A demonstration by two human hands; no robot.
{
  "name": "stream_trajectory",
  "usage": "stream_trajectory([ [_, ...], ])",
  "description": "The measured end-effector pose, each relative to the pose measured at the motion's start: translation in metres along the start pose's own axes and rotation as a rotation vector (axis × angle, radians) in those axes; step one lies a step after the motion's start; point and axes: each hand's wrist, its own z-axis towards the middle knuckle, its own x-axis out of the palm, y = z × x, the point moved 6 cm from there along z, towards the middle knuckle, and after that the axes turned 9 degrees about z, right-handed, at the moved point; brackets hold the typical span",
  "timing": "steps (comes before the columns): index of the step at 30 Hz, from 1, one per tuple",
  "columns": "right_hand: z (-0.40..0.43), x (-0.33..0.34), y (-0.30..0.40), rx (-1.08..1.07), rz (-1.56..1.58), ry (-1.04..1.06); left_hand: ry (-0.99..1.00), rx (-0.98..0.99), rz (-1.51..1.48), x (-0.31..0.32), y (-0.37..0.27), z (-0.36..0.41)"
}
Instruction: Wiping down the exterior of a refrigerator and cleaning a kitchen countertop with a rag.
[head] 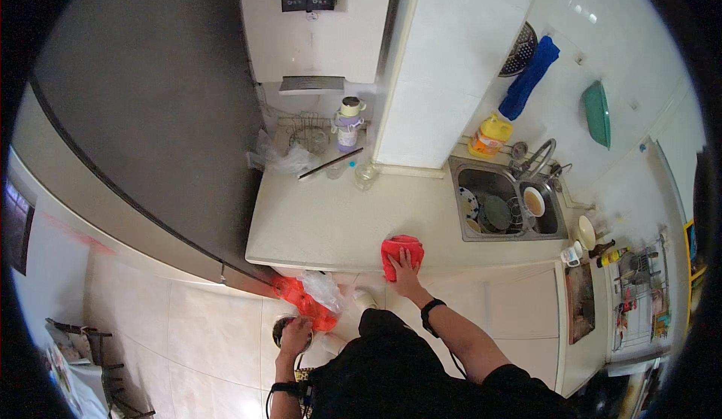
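My right hand point(404, 275) rests with fingers spread on a folded red cloth point(401, 244), pressing it flat at the front edge of the pale countertop point(333, 221). Lower down, my left hand point(295, 335) hangs over a round container with a dark inside point(279, 329). Its fingers look curled, and whether they grip the container or anything else is not clear. Beside that hand, near the floor, are a red plastic bag point(304, 300) and a clear plastic bag point(321, 289).
Dishes lie in the double-bowl steel sink point(468, 233) at the right. Glass jars point(365, 176), a dark stick point(331, 163) and a lilac bottle point(347, 131) stand or lie at the counter's back. A tall grey cabinet or fridge point(152, 92) bounds the left.
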Motion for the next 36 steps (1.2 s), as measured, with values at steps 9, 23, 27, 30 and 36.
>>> stream_trajectory([
  [9,0.034,-0.003,-0.008,-0.023,0.022,-0.039,0.011,-0.253,-0.102,-0.017,0.011,-0.034],
  [23,0.246,-0.034,-0.051,-0.057,0.065,-0.046,0.070,-0.283,-0.094,0.015,-0.082,0.078],
  [27,0.270,-0.034,-0.043,0.028,0.008,0.014,0.119,-0.227,0.047,0.031,-0.103,0.115],
  [30,0.271,-0.037,-0.042,0.000,0.009,0.023,0.195,-0.271,0.038,0.047,-0.119,0.132],
  [36,0.268,-0.045,-0.043,-0.027,0.006,-0.042,0.178,-0.339,-0.055,0.057,-0.134,0.127],
])
